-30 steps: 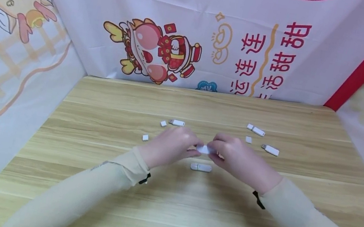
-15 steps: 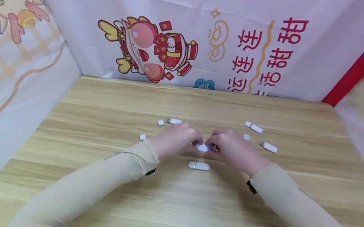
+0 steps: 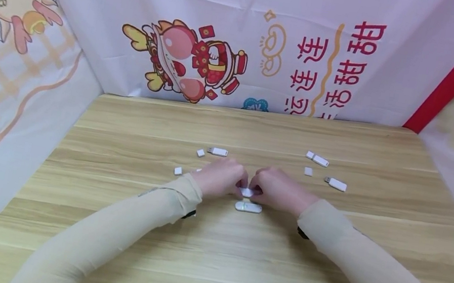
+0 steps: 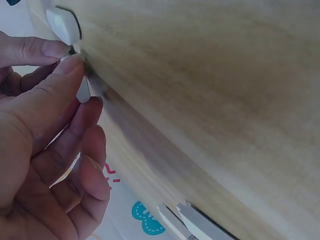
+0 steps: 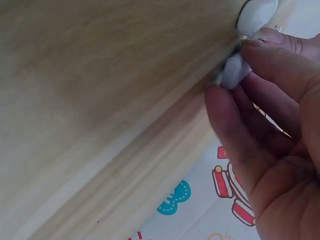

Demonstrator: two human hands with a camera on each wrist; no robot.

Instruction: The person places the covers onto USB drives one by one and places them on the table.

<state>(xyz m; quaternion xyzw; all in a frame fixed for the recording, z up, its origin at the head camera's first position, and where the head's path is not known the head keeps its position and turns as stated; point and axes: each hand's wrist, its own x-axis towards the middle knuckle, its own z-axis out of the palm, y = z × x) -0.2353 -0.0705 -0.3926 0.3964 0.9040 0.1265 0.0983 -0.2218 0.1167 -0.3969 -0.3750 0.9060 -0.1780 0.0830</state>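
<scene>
In the head view my left hand (image 3: 221,176) and right hand (image 3: 282,189) meet near the middle of the table. Between them they pinch a white USB stick (image 3: 247,193), one hand at each end, low over the tabletop. Fingers cover much of it; whether it touches the wood I cannot tell. Just on the near side lies another white USB stick (image 3: 248,207), capped and parallel to it. The left wrist view shows thumb and finger on the held stick (image 4: 84,91). In the right wrist view its rounded end (image 5: 235,72) sits between the fingertips.
Left of the hands lie an uncapped USB stick (image 3: 218,151) and two loose white caps, one nearer the back (image 3: 200,153). To the right are a capped stick (image 3: 317,159), a loose cap (image 3: 308,171) and an uncapped stick (image 3: 335,183). Printed cloth (image 3: 232,2) hangs behind the table.
Both hands have come towards the person with the pinched USB stick, which now sits close behind the lying one. The head view has shifted slightly. The other sticks and caps lie as before.
</scene>
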